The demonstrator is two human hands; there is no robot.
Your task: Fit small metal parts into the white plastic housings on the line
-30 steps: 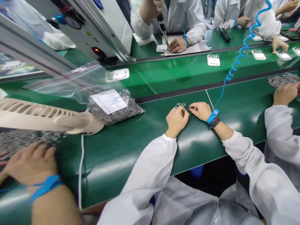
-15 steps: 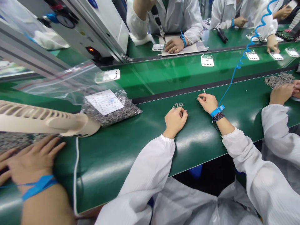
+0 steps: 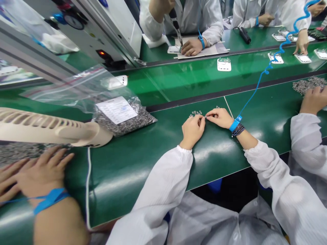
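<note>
My left hand (image 3: 192,130) rests on the green bench with its fingers curled into a loose fist, fingertips pinched at a tiny metal part. My right hand (image 3: 219,117), wearing a blue wrist strap (image 3: 235,123) with a coiled blue cord (image 3: 270,64), pinches toward the same spot, so the fingertips of both hands meet. Just beyond them lies a small cluster of tiny metal parts (image 3: 196,112). What each pinch holds is too small to name.
A clear bag of small metal parts (image 3: 122,117) with a white label lies left, beside a beige fan (image 3: 46,127). A neighbour's hand (image 3: 38,175) spreads over parts at far left; another person's hand (image 3: 313,98) works a pile (image 3: 308,84) at right. White devices (image 3: 224,64) ride the conveyor.
My right hand went out to the right, away from my left hand, then came back; its fingertips meet the left hand's again beside the small parts. The left hand stayed put.
</note>
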